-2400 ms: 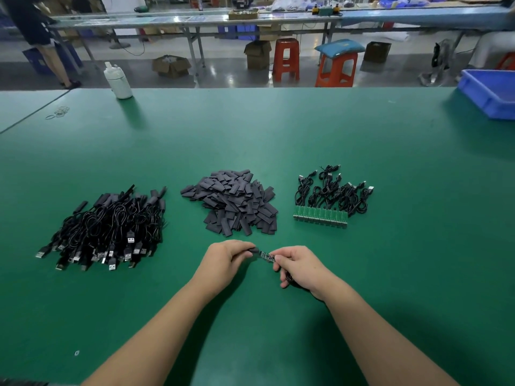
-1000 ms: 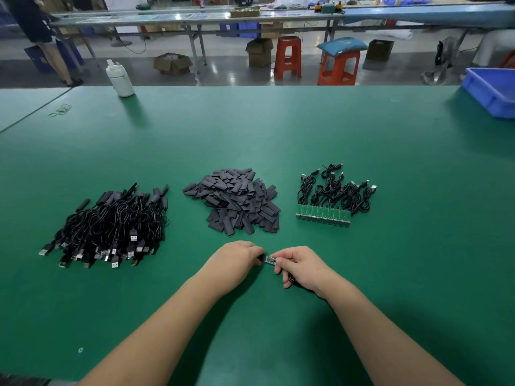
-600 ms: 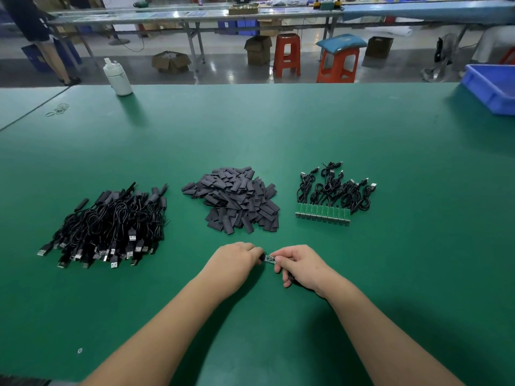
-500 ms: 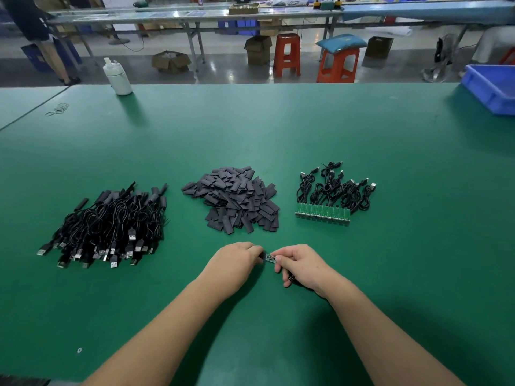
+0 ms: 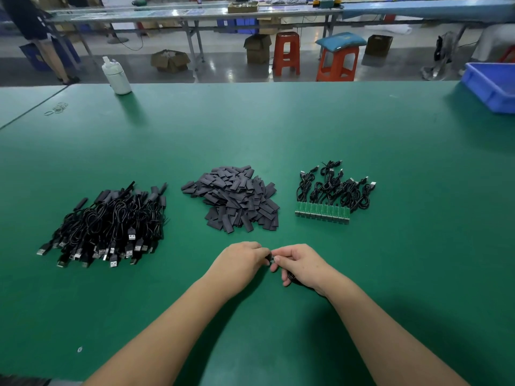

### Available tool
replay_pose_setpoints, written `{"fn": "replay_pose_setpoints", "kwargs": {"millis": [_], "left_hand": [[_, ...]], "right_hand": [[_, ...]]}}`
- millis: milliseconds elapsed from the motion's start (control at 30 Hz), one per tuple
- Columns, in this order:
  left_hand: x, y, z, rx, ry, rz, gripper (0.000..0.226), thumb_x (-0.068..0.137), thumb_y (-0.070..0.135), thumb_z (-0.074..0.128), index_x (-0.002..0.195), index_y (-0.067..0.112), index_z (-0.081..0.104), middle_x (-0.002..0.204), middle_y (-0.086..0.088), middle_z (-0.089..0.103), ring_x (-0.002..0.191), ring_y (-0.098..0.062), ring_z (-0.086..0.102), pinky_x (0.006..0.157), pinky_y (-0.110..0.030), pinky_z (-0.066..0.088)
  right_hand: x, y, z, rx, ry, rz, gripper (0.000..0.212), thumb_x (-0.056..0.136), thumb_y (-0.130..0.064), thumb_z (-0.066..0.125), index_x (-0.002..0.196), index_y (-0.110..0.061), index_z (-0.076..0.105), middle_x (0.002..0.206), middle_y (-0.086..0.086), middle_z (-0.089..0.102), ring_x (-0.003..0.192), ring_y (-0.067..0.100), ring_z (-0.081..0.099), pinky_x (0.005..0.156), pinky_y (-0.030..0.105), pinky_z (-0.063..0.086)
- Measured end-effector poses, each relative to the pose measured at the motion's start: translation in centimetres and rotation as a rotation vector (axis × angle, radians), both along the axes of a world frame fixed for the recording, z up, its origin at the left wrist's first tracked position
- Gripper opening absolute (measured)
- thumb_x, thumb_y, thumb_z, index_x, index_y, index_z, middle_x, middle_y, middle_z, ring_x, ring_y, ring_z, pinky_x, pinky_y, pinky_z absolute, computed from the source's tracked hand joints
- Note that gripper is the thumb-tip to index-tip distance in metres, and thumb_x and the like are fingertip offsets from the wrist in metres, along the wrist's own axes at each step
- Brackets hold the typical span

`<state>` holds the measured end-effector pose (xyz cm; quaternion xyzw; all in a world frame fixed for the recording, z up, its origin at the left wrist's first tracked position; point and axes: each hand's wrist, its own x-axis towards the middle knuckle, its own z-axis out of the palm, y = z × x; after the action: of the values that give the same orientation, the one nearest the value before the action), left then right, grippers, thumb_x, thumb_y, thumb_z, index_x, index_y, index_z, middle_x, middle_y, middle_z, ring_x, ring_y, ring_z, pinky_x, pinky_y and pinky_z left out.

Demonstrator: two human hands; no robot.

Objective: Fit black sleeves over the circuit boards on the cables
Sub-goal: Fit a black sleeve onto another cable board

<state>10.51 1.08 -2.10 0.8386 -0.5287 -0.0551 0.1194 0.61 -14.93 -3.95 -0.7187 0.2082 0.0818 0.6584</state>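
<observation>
Pinched between both hands: one cable's board and its black sleeve (image 5: 269, 257), only a dark sliver showing in the gap. Left hand (image 5: 239, 261) curled around the sleeve end; right hand (image 5: 299, 264) curled on the board end, with that cable's black loop (image 5: 291, 280) tucked under the palm. Compared with moments earlier, fingertips drawn almost together and the stretch of bare board once visible between them nearly gone. Judged from that, sleeve pushed most of the way over the board, this piece close to finished; exact seating hidden by fingers.

Just beyond the hands on the green table (image 5: 278, 129), heap of loose black sleeves (image 5: 232, 199), serving as landmark. Left of that heap, large tangle of sleeved cables (image 5: 107, 227) with USB plugs facing the viewer. Right of the heap, small bundle of unsleeved cables (image 5: 334, 188) ending in a row of green circuit boards (image 5: 322, 213), so roughly a dozen left to do. Far beyond the heap, white bottle (image 5: 115, 76) at the table's back edge on the left, and blue bin (image 5: 493, 87) at the right.
</observation>
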Motion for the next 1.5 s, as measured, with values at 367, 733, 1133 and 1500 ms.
{"fn": "replay_pose_setpoints", "kwargs": {"millis": [367,733,1133,1500], "left_hand": [[-0.3,0.1,-0.1,0.016,-0.018,-0.039,0.033,0.100,0.024,0.045,0.131,0.028,0.057,0.108,0.005,0.065,0.097,-0.018,0.060,0.081,-0.034,0.048],[-0.7,-0.8,-0.2,0.088,-0.037,-0.022,0.031,0.098,0.026,0.047,0.128,0.028,0.055,0.098,0.000,0.060,0.093,-0.022,0.060,0.080,-0.035,0.047],[-1.9,-1.9,0.6,0.252,-0.134,-0.005,0.025,0.095,0.014,0.048,0.120,0.012,0.050,0.110,-0.007,0.056,0.102,-0.028,0.058,0.079,-0.036,0.044],[-2.7,-2.2,0.1,0.017,-0.025,0.092,0.029,0.095,0.016,0.048,0.124,0.014,0.044,0.121,-0.004,0.043,0.093,-0.027,0.059,0.071,-0.035,0.044]], "right_hand": [[-0.1,0.1,0.4,0.030,-0.025,0.008,0.024,0.102,-0.004,0.051,0.111,-0.016,0.069,0.076,-0.001,0.070,0.051,0.011,0.055,0.057,0.026,0.055],[-0.1,0.0,0.2,-0.093,-0.010,0.074,0.030,0.106,-0.009,0.042,0.118,-0.017,0.069,0.055,-0.004,0.063,0.051,0.012,0.060,0.062,0.025,0.054],[0.0,0.2,0.3,0.051,0.012,-0.016,0.039,0.106,-0.002,0.037,0.144,-0.001,0.045,0.081,0.009,0.068,0.067,0.017,0.067,0.063,0.025,0.055],[-0.3,0.6,0.8,0.004,-0.014,-0.006,0.034,0.105,-0.001,0.035,0.122,-0.010,0.064,0.088,0.008,0.069,0.068,0.015,0.067,0.064,0.026,0.055]]}}
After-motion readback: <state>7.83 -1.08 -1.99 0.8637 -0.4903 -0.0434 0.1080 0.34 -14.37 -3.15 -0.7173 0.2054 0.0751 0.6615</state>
